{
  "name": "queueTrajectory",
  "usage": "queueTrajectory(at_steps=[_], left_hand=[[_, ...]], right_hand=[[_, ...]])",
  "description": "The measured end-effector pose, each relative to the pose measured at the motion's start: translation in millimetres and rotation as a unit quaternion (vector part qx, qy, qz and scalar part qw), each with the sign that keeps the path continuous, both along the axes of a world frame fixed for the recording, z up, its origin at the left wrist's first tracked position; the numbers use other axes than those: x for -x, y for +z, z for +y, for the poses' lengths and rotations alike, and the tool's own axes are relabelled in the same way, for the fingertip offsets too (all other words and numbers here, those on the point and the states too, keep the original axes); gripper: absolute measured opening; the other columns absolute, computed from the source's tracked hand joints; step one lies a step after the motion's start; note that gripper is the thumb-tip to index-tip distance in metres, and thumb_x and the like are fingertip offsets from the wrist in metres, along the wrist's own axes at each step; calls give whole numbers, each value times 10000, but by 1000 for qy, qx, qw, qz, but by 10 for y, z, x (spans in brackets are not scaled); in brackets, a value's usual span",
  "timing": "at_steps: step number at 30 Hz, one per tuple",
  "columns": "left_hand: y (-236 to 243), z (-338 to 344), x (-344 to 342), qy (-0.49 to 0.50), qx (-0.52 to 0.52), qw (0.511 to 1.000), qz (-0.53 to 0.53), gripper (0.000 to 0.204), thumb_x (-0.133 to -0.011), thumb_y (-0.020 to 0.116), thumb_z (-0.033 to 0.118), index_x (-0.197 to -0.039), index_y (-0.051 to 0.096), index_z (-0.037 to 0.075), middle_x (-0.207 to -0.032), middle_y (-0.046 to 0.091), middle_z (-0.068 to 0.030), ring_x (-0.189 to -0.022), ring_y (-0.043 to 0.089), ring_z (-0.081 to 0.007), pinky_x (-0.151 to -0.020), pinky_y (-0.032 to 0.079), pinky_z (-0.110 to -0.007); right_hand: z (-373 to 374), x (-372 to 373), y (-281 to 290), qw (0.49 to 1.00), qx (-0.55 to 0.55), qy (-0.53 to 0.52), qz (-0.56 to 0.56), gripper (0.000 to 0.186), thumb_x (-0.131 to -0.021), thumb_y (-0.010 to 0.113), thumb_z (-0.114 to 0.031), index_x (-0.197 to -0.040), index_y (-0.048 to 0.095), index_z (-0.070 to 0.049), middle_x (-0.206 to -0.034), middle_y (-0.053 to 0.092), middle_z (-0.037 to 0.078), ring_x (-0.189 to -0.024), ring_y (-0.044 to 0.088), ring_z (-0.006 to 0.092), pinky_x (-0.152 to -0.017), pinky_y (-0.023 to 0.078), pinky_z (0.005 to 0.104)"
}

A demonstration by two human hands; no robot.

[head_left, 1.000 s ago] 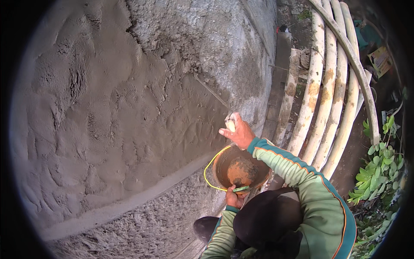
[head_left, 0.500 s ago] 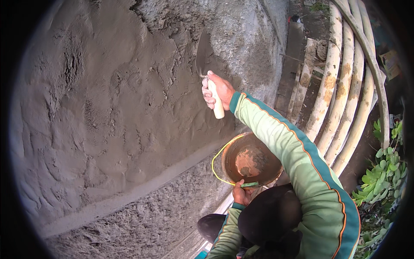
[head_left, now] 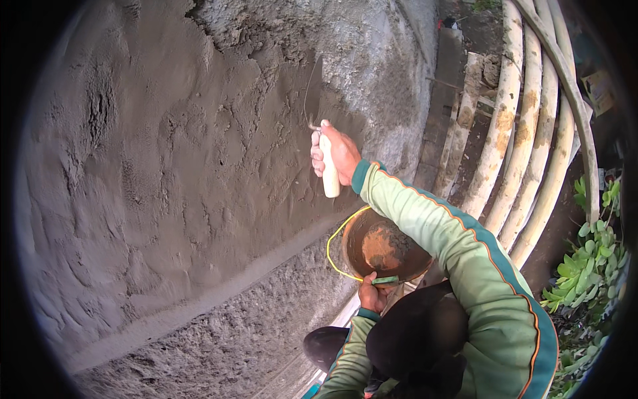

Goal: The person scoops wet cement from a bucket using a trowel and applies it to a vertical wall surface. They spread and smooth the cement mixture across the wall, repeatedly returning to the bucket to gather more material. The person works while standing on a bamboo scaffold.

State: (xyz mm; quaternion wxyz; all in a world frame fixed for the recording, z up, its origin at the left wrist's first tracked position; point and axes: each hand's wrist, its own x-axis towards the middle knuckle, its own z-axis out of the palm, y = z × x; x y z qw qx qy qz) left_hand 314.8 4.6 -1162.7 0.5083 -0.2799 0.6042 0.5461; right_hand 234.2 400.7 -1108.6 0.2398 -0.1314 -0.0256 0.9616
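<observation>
My right hand is wrapped round the pale handle of a trowel. The trowel's blade points away from me and lies against the wet grey mortar, close to the edge of the rough uncoated wall. Below that arm is a round bucket, brown inside, with some mortar stuck to its bottom and a yellow cord handle looped to its left. My left hand grips the bucket's near rim, beside a small green piece. The fingers of this hand are partly hidden.
Several long pale poles run along the right, with shorter boards between them and the wall. Green leafy plants grow at the lower right. A smooth ledge strip borders the mortar above a rough band. My knees are beside the bucket.
My right hand has brought the trowel a little nearer to me along the mortar, and its blade now appears narrower. My left hand stays at the bucket's rim.
</observation>
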Motion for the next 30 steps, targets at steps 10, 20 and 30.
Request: queueTrajectory(at_steps=[10, 20, 30], left_hand=[[14, 7, 27, -10, 6, 1000, -12, 405, -991, 562, 246, -1309, 552, -5, -1201, 708, -186, -1044, 722, -379, -890, 610, -561], [-169, -138, 88, 2, -42, 998, -54, 411, -997, 548, 237, -1327, 526, -8, -1250, 685, -195, -1082, 708, -379, -913, 604, -574], [-13, -15, 25, -9, 0, 1000, -24, 422, -1009, 529, 228, -1357, 505, -10, -1267, 678, -199, -1102, 699, -400, -933, 591, -589]], right_hand=[[-143, 4, 539, 928, -333, 67, -155, 442, -1061, 500, -474, -878, 526, -72, -663, 502, 24, -537, 510, 136, -477, 448, 353], [-563, 82, -121, 977, -130, 66, -157, 457, -1059, 491, -498, -869, 514, -84, -613, 486, 28, -445, 484, 151, -427, 422, 346], [-228, -58, -222, 998, -14, 63, -11, 430, -1039, 491, -551, -860, 499, -160, -643, 478, -2, -488, 484, 147, -482, 434, 343]])
